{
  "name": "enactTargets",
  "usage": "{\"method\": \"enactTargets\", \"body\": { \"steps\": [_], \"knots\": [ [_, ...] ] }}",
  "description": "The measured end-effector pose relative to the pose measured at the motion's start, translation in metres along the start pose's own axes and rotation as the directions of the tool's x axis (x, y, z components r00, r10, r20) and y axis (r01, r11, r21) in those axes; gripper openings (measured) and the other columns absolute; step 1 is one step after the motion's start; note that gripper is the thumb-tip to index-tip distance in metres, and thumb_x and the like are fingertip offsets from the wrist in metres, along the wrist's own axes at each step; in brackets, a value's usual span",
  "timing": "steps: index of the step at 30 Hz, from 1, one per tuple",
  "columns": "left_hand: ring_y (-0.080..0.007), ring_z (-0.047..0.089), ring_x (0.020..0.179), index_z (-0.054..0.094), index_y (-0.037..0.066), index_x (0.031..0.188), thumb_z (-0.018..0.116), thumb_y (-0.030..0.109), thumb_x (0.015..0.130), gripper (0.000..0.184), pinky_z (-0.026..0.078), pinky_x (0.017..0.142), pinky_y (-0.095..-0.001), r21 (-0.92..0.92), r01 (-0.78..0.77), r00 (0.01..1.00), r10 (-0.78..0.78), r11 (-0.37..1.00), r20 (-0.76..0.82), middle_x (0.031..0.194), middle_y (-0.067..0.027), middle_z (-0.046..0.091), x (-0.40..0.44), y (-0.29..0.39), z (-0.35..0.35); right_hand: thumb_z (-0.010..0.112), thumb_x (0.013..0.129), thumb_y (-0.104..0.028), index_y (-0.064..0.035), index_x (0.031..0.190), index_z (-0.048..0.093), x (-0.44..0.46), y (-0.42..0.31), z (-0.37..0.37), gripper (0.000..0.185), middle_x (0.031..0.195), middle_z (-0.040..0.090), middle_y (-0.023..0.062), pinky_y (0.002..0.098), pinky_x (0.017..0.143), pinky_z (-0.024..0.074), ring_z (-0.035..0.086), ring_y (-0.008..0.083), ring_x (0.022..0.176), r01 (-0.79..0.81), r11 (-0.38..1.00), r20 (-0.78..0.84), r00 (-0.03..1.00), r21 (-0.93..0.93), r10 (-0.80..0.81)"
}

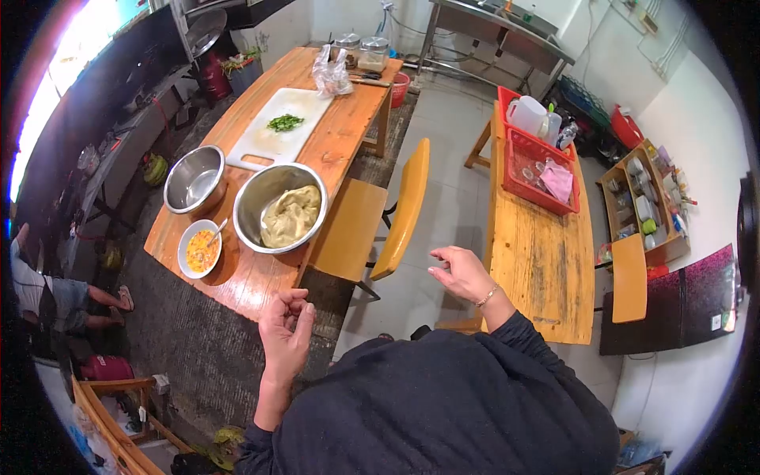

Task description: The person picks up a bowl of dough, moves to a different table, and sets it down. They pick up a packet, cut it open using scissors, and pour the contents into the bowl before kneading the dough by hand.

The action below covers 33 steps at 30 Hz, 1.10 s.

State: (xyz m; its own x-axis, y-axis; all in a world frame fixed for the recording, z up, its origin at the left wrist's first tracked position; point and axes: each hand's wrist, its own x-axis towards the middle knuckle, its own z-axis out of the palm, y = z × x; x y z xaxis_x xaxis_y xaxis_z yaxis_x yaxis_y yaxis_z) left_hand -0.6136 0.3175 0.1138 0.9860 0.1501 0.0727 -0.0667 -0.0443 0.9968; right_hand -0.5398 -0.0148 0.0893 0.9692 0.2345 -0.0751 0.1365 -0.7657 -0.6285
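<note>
My left hand [286,332] is raised just off the near edge of the wooden table, with its fingers curled and nothing visible in them. My right hand [463,273], a bracelet at its wrist, hangs over the floor between the two tables, fingers apart and empty. Nearest to my left hand is a large steel bowl [247,207] with pale dough [291,215] inside. Beside it stand an empty steel bowl [194,180] and a white bowl [186,265] of orange-yellow mixture with a spoon. Chopped greens [285,123] lie on a white cutting board [265,142].
A yellow chair [404,210] stands between the tables. The right table [538,261] holds red baskets [518,186] with bottles and a pink cloth. A person [67,305] is at the far left. A plastic bag [332,73] and jars sit at the left table's far end.
</note>
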Motion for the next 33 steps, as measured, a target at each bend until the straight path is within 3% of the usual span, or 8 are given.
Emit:
{"method": "enactTargets", "body": {
  "steps": [5,7,11,14,20,23,26,33],
  "knots": [
    [-0.0097,0.058,0.077,0.061,-0.003,0.095,0.061,-0.004,0.088,0.007,0.05,0.073,-0.0242,0.03,-0.08,0.997,0.081,0.996,-0.007,0.081,-0.0054,0.061,-0.01,0.031,0.009,0.069,0.083,-0.023,0.0009,0.113,0.063,-0.005,0.014,0.0,0.039,0.104,0.065,0.0211,0.0392,0.08,0.0517,0.065,0.0333,0.088,0.005,0.998,0.037,0.999,0.063,-0.007],
    [-0.0151,0.06,0.075,0.061,-0.003,0.091,0.063,-0.001,0.086,0.005,0.052,0.075,-0.0293,0.141,-0.367,0.926,0.375,0.92,-0.038,0.08,-0.0086,0.062,-0.018,0.058,0.001,0.069,0.082,-0.023,0.0007,0.113,0.063,-0.003,0.011,0.003,0.039,0.104,0.066,0.0208,0.0389,0.08,0.0521,0.065,0.0327,0.087,0.05,0.998,0.072,0.996,0.047,-0.054],
    [-0.0226,0.06,0.072,0.061,0.0,0.085,0.068,0.021,0.086,0.022,0.056,0.074,-0.042,0.239,-0.662,0.675,0.704,0.71,-0.221,0.077,-0.012,0.061,-0.056,0.12,-0.021,0.069,0.082,-0.023,0.0006,0.114,0.063,0.006,0.0,0.02,0.04,0.104,0.067,0.02,0.0382,0.079,0.0527,0.066,0.0314,0.089,0.129,0.989,0.177,0.974,0.066,-0.139],
    [-0.0198,0.057,0.071,0.061,0.009,0.096,0.067,0.039,0.088,0.032,0.056,0.072,-0.0423,0.493,-0.71,0.434,0.864,0.503,-0.255,0.079,-0.0048,0.054,-0.103,0.149,-0.046,0.069,0.082,-0.021,0.0018,0.113,0.063,0.012,-0.024,0.037,0.039,0.107,0.066,0.0203,0.0375,0.082,0.053,0.066,0.0307,0.095,0.168,0.985,0.28,0.944,0.046,-0.174],
    [-0.0218,0.045,0.082,0.066,0.019,0.116,0.059,0.043,0.087,0.038,0.041,0.077,-0.0444,0.684,-0.718,-0.007,0.981,0.13,-0.195,0.089,-0.0014,0.049,-0.216,0.185,-0.096,0.07,0.081,-0.018,0.0035,0.112,0.063,0.003,-0.077,0.085,0.038,0.108,0.066,0.0207,0.037,0.085,0.053,0.066,0.0311,0.098,0.349,0.935,0.409,0.847,0.057,-0.341],
    [-0.0193,0.04,0.1,0.052,0.023,0.138,0.055,0.043,0.096,0.046,0.045,0.089,-0.039,0.765,-0.642,0.17,0.983,0.056,0.07,0.104,0.0005,0.044,-0.274,0.209,-0.12,0.072,0.08,-0.017,0.0026,0.112,0.063,-0.008,-0.103,0.115,0.038,0.106,0.066,0.0208,0.0377,0.082,0.0531,0.066,0.0322,0.094,0.383,0.923,0.464,0.81,0.046,-0.359],
    [-0.0183,0.041,0.099,0.053,0.027,0.136,0.057,0.041,0.094,0.044,0.044,0.089,-0.0351,0.88,-0.475,0.114,0.989,-0.027,0.092,0.103,0.0036,0.043,-0.317,0.224,-0.129,0.072,0.08,-0.017,0.0016,0.112,0.063,-0.024,-0.138,0.15,0.039,0.104,0.066,0.0207,0.0385,0.081,0.053,0.066,0.0327,0.091,0.468,0.883,0.541,0.733,0.038,-0.412],
    [-0.0148,0.041,0.098,0.052,0.026,0.135,0.051,0.04,0.097,0.041,0.043,0.094,-0.0335,0.963,-0.242,0.27,0.944,-0.123,0.188,0.1,0.0047,0.042,-0.419,0.251,-0.151,0.071,0.08,-0.019,0.0023,0.113,0.063,-0.082,-0.239,0.235,0.041,0.106,0.065,0.023,0.0403,0.084,0.052,0.064,0.0363,0.098,0.63,0.767,0.704,0.49,0.122,-0.514]
  ]
}}
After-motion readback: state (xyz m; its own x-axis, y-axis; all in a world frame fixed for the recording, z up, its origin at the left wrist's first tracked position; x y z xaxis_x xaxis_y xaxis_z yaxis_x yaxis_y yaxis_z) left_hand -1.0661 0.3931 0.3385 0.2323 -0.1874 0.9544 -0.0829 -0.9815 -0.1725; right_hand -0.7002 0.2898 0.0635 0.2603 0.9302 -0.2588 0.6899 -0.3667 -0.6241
